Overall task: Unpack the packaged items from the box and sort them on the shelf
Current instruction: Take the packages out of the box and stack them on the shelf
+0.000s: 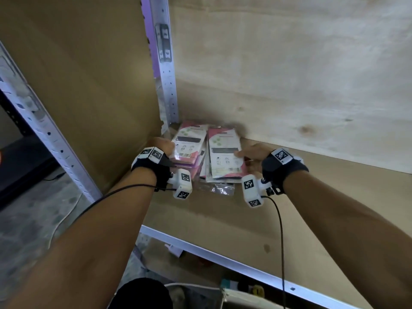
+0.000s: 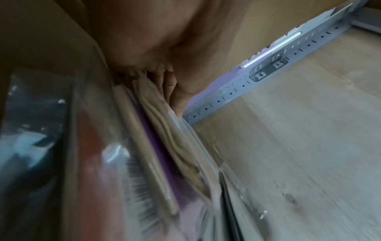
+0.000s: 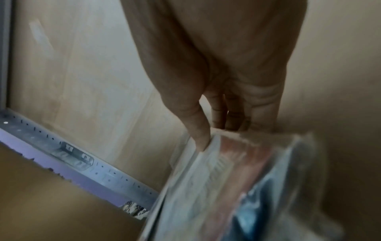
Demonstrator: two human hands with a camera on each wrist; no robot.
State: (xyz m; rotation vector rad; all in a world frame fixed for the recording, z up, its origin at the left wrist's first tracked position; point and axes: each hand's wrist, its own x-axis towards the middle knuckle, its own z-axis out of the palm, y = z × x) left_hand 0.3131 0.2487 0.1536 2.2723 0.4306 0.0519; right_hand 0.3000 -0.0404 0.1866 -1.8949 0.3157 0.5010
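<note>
Two stacks of flat pink-and-white packs in clear plastic lie in the back left corner of the shelf board (image 1: 312,208). My left hand (image 1: 165,144) is at the left edge of the left stack (image 1: 189,143). In the left wrist view its fingers (image 2: 164,78) curl round the edge of that stack (image 2: 160,146). My right hand (image 1: 249,153) holds the right edge of the right stack (image 1: 225,157). The right wrist view shows the thumb (image 3: 198,130) on the top pack (image 3: 226,179) and the fingers against the stack's side.
A perforated metal upright (image 1: 166,63) stands in the corner right behind the stacks. A cardboard panel (image 1: 89,85) closes the left side and a plywood wall (image 1: 289,74) the back. A crumpled clear bag (image 1: 223,188) lies before the stacks. The front rail (image 1: 223,259) edges the board.
</note>
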